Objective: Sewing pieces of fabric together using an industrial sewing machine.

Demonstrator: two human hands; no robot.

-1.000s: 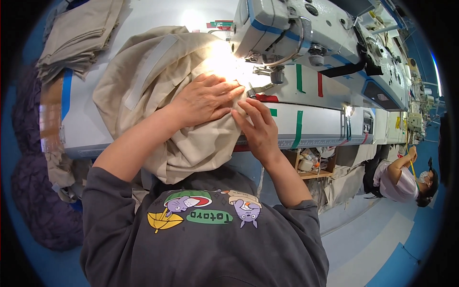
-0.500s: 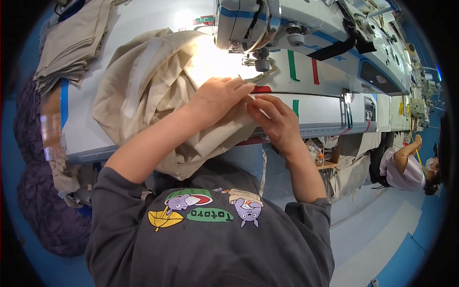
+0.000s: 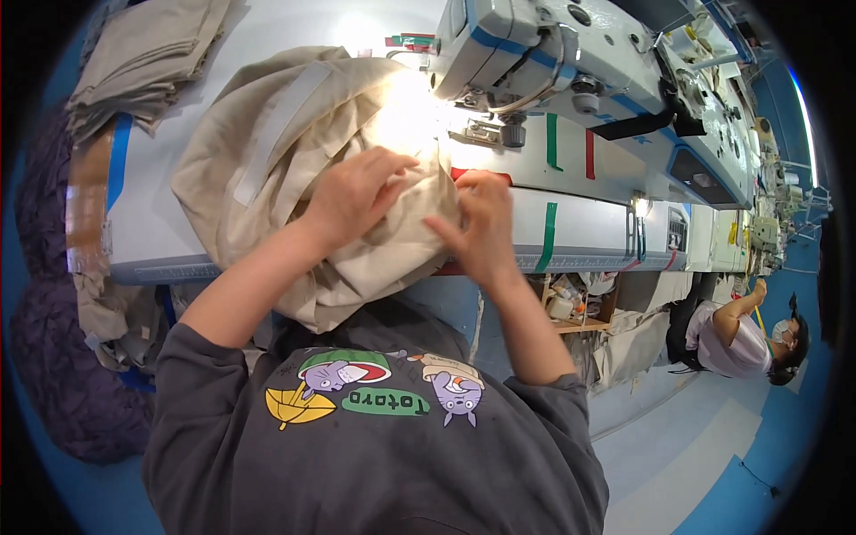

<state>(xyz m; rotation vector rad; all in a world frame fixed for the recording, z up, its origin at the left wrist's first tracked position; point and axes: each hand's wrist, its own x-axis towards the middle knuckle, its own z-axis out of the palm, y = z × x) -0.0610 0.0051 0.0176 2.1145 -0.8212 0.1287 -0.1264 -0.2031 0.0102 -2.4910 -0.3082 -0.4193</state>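
Note:
A bunched piece of beige cloth with a pale strip along it lies on the sewing machine table and hangs over its front edge. My left hand rests on the folds, fingers loosely stretched and apart, holding nothing. At the cloth's right edge, my right hand has its thumb on the front and its fingers curled at the edge, which sits between them. Just beyond both hands stands the sewing machine head, its presser foot area lit brightly. Some fingertips are hidden by the cloth.
A stack of beige cloth pieces lies at the far left. Dark fabric is heaped beside the table. Green tape marks the table's right part. A wooden shelf sits below. Another person works at the far right.
My hands have moved apart: the left drew back to the left onto the folds, the right came lower and left along the cloth's edge. The view has shifted slightly.

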